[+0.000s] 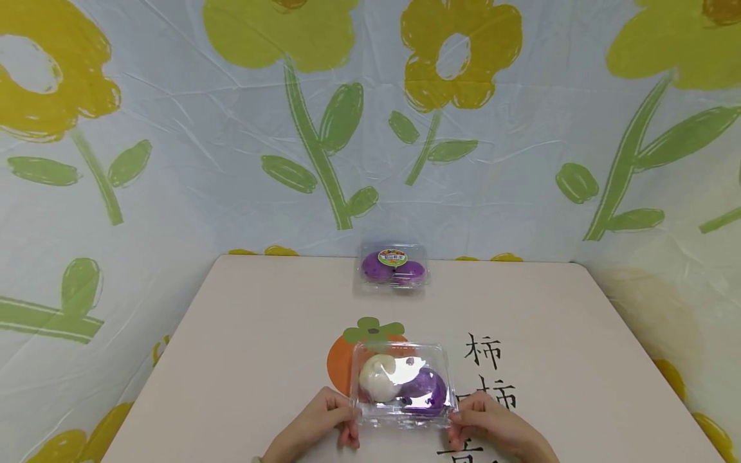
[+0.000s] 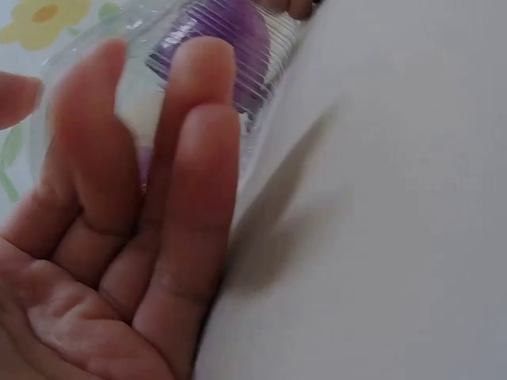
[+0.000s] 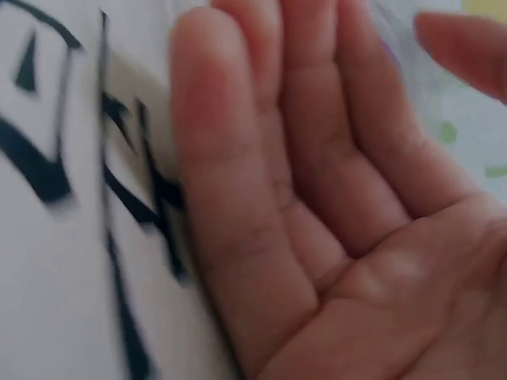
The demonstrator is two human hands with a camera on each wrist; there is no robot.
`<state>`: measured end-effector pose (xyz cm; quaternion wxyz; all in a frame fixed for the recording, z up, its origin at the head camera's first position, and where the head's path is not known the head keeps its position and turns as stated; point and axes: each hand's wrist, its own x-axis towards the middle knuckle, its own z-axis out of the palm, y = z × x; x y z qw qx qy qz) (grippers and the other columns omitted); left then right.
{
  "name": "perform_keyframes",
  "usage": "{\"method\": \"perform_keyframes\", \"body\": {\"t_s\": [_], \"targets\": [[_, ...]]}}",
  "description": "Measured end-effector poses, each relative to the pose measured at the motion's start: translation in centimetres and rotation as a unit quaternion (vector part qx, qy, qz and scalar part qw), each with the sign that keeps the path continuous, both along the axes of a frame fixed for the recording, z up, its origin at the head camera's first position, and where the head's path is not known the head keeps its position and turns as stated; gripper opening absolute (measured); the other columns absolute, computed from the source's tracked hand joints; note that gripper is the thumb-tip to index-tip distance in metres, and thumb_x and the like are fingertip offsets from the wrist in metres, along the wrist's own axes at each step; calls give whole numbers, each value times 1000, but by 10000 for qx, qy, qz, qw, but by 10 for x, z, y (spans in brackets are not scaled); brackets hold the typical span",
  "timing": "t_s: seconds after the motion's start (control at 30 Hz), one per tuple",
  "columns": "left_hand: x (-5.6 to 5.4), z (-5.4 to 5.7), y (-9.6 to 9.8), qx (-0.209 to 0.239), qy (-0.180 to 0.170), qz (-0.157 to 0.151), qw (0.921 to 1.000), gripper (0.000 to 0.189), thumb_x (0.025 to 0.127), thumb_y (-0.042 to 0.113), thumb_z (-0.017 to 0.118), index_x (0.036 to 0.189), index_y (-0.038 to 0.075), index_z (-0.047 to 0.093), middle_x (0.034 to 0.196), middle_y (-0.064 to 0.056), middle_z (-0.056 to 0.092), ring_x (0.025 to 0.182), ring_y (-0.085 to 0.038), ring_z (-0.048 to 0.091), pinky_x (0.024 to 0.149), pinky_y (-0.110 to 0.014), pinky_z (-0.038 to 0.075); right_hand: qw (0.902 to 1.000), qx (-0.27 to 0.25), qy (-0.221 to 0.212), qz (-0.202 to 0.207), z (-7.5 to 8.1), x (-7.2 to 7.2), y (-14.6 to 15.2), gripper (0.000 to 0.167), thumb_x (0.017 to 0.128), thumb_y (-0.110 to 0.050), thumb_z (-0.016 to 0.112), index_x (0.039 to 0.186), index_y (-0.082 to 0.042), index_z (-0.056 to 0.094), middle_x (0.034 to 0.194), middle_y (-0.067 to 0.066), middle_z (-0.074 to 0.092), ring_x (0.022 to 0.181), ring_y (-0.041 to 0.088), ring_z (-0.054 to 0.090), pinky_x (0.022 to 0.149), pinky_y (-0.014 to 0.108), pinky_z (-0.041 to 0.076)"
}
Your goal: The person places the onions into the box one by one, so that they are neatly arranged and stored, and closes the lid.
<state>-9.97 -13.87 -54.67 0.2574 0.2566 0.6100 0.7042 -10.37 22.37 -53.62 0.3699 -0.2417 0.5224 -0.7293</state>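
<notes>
A clear plastic clamshell box [image 1: 399,349] lies near the front of the table, over part of the printed persimmon. Inside it are a round white item [image 1: 377,379] and a round purple one [image 1: 425,389], side by side, with glare on the lid. My left hand [image 1: 325,419] pinches the box's near left corner; my right hand [image 1: 492,421] pinches the near right corner. Behind my curled left fingers [image 2: 206,166], the left wrist view shows the ribbed box wall and purple inside. In the right wrist view, my fingers [image 3: 230,158] hide most of the box.
Another clear box [image 1: 395,283] with two purple round items and an oval label [image 1: 392,258] stands at the table's back edge. The pale table [image 1: 260,334] carries a printed persimmon [image 1: 338,363] and black characters [image 1: 486,350]. Flower-print cloth [image 1: 231,128] hangs around it.
</notes>
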Motion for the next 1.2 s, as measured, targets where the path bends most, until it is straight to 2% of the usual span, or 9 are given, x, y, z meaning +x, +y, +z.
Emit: {"method": "perform_keyframes", "body": {"t_s": [0.1,0.2,0.33,0.47,0.5,0.63,0.77,0.93,1.2], "targets": [[-1,-1,0,61,281,188,9994,38,96,1,42,64,-14,55,60,-36,57,56,-10,67,46,-18,44,9950,861,298,-413,9,-1,7,32,103,-4,42,98,22,60,88,6,75,80,13,70,82,28,56],[-1,-4,0,134,793,684,9944,37,93,-4,39,56,-9,46,50,-31,53,40,-18,58,33,-23,34,9750,1857,387,-1159,19,0,9,31,103,-14,49,104,13,66,91,10,73,83,16,68,82,29,55],[-2,-9,1,23,1210,1888,9745,36,94,-6,44,58,-2,41,45,-23,45,35,-32,45,31,-26,36,9425,2527,695,-2075,25,3,1,38,100,-18,58,130,5,54,115,17,66,99,21,65,86,28,54],[-4,-13,2,44,1507,2691,9512,8,91,-7,56,84,-2,54,68,-20,53,53,-23,53,45,-24,48,9224,2804,1227,-2354,27,10,-15,72,94,-18,67,152,-5,27,144,26,44,125,37,53,97,32,50],[-5,-14,2,8,1714,2745,9462,9,89,-7,59,96,-3,55,78,-20,56,62,-22,55,51,-25,50,9199,2879,1249,-2350,27,12,-20,80,92,-20,70,155,-8,21,149,27,38,130,41,48,100,36,48],[-6,-16,3,-513,2452,2568,9334,61,84,3,72,139,4,46,126,-17,55,107,-23,57,84,-31,51,9238,2943,1195,-2138,26,19,-32,103,88,-23,74,159,-19,0,161,28,11,143,50,22,112,57,30],[-3,-16,5,-1112,2499,2194,9365,85,82,17,80,154,12,35,158,-7,35,142,-22,36,112,-35,32,9225,3072,1179,-2017,22,19,-36,110,87,-28,75,159,-27,-10,163,25,-5,148,45,2,112,65,10],[-2,-15,6,-1386,2111,2107,9444,86,83,23,80,156,20,33,160,1,32,147,-19,29,116,-31,21,9223,3120,1198,-1939,20,15,-35,111,88,-29,73,158,-28,-14,162,25,-14,147,43,-7,109,67,2],[-10,-11,4,-1410,1868,2077,9498,84,87,25,78,156,19,32,149,0,49,130,-19,53,113,-33,28,9295,3027,1083,-1808,15,2,-35,112,88,-30,73,157,-33,-15,163,21,-16,147,44,-6,110,68,1]]}}
